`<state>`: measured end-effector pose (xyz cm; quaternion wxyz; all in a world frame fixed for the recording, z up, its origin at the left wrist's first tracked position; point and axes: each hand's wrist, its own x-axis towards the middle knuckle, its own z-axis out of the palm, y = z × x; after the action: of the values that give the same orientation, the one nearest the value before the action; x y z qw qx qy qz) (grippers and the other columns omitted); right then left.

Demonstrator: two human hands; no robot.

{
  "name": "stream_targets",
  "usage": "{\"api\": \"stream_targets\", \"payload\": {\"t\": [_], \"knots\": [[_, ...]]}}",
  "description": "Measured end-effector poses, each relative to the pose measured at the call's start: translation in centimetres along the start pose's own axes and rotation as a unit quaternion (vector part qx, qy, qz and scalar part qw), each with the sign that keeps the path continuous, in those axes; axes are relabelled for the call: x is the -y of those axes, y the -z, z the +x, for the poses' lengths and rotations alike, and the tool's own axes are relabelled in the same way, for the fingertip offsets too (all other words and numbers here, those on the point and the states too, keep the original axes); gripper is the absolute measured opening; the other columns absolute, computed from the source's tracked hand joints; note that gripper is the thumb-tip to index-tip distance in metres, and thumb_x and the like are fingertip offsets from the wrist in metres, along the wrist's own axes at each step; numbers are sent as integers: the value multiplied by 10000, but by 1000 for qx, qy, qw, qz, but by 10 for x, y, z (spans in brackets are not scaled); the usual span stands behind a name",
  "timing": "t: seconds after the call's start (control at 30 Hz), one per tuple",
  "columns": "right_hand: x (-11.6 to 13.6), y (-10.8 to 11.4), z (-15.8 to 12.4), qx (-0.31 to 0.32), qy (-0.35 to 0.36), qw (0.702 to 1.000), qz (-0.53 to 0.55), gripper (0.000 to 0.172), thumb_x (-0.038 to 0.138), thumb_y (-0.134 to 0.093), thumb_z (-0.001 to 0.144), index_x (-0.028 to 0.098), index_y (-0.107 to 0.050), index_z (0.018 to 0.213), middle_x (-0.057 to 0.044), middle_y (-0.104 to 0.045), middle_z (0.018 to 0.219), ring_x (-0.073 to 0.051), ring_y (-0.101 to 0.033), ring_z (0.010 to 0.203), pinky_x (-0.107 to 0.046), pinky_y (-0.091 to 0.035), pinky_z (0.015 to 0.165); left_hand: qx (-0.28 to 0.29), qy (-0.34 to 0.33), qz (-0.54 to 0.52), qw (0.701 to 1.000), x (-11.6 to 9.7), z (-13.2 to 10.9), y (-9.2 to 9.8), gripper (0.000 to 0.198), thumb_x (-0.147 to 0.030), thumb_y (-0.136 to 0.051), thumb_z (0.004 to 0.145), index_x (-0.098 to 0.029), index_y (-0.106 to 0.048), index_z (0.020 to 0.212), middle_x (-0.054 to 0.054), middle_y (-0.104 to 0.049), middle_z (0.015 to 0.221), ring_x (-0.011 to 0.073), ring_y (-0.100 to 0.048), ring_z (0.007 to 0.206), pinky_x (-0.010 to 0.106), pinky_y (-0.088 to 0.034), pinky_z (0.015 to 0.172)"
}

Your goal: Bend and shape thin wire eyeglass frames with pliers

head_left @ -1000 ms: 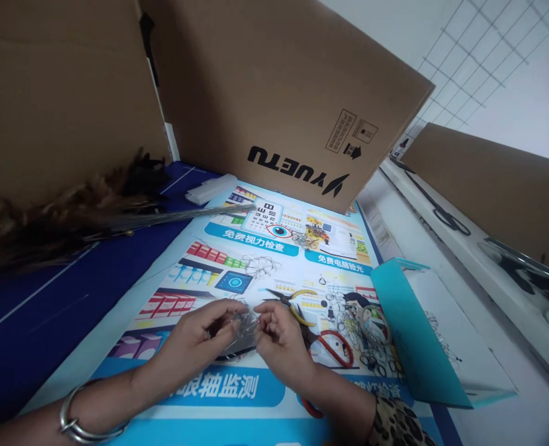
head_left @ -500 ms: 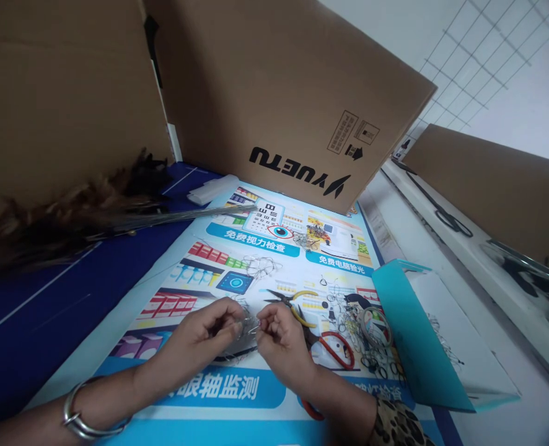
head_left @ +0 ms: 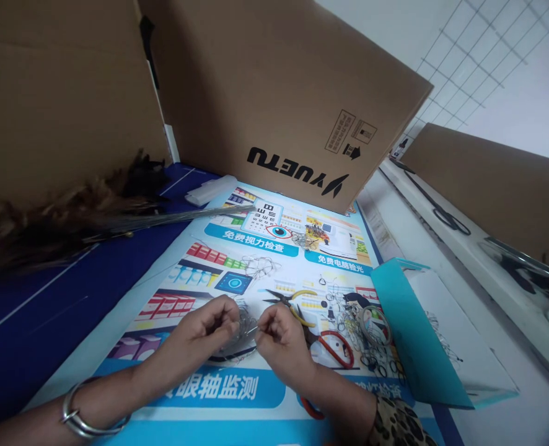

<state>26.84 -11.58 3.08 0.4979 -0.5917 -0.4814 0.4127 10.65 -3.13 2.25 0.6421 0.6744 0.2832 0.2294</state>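
My left hand (head_left: 212,331) is closed, thumb against curled forefinger, at the left side of a tangle of thin silvery wire (head_left: 246,325). Whatever lies in its fingertips is too small to make out. On the other side, my right hand (head_left: 281,341) pinches a thin wire piece that sticks out leftward toward the tangle. Just beyond my right hand lie yellow-handled pliers (head_left: 297,303), with their dark jaws pointing left. Red-handled pliers (head_left: 337,350) lie beside my right wrist, partly hidden by it.
Right of the pliers are loose wire loops and rings (head_left: 377,353) and a teal-sided open box (head_left: 414,334). More bent wire (head_left: 261,266) lies farther back. Large cardboard boxes (head_left: 274,93) stand behind. Brown feathery bundles with long wires (head_left: 70,217) lie at the left.
My left hand has drawn slightly left, and the gap between my hands is a little wider. My right hand stays nearly in place.
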Motion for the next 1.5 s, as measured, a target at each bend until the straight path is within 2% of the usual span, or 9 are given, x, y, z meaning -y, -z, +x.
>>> {"api": "stream_targets", "payload": {"t": [0.27,0.37,0.47,0.67,0.8,0.93,1.07,1.27,1.5], "knots": [[5,0,0,0,-12,1000,1,208,191,-559,711,174,-514,913,29,-467,699,-111,-452,599,-225,-372,526,11,0,0,1000,-1,1,-2,152,-329,-458,904,-203,-447,819,-52,-372,680,116,-340,603,212,-299,530],[5,0,1,6,-15,1000,-23,117,201,-550,731,172,-526,842,40,-458,640,-102,-429,551,-224,-359,508,10,-12,22,1000,0,0,-3,162,-334,-450,906,-200,-452,815,-51,-377,686,115,-351,607,214,-314,539],[2,0,2,6,-9,999,-33,37,187,-532,731,177,-510,759,49,-446,600,-92,-407,515,-216,-340,486,-2,-24,64,998,2,1,-3,123,-291,-449,892,-199,-457,811,-44,-402,697,123,-383,628,223,-338,560],[-4,-1,1,-13,-3,995,-95,99,127,-502,702,188,-515,779,56,-440,590,-95,-432,512,-201,-330,471,-45,-31,179,982,5,0,-4,12,-197,-465,814,-203,-460,805,-36,-469,698,139,-451,637,239,-367,582],[-6,-1,-2,-15,19,989,-144,163,91,-497,677,199,-517,797,56,-444,622,-93,-437,539,-195,-336,493,-54,-27,252,966,1,-2,-8,66,-181,-457,778,-208,-468,838,-43,-497,671,147,-494,619,243,-373,583],[-2,-3,-4,-10,33,990,-136,182,79,-496,674,198,-515,811,58,-435,632,-90,-427,548,-194,-344,505,-52,-15,305,951,-3,-2,-11,114,-164,-445,752,-214,-469,852,-55,-483,635,151,-497,585,246,-359,564],[3,-6,-5,-5,30,992,-120,168,81,-497,682,192,-519,807,50,-449,655,-93,-441,570,-197,-365,526,-56,-14,304,951,-4,-1,-11,138,-152,-447,742,-215,-477,862,-49,-470,657,156,-490,599,248,-371,565],[2,-8,-7,-10,25,992,-124,204,73,-493,673,192,-536,833,48,-459,673,-95,-453,588,-199,-373,538,-60,-65,289,953,0,0,-13,282,-72,-415,691,-202,-495,927,17,-510,893,183,-525,784,278,-415,684],[1,-5,-6,-38,36,989,-139,233,83,-493,686,192,-559,881,35,-473,699,-106,-472,619,-209,-398,572,-41,-54,269,961,-3,0,-13,295,-48,-404,665,-206,-493,898,2,-503,821,172,-508,734,263,-397,645]]}}
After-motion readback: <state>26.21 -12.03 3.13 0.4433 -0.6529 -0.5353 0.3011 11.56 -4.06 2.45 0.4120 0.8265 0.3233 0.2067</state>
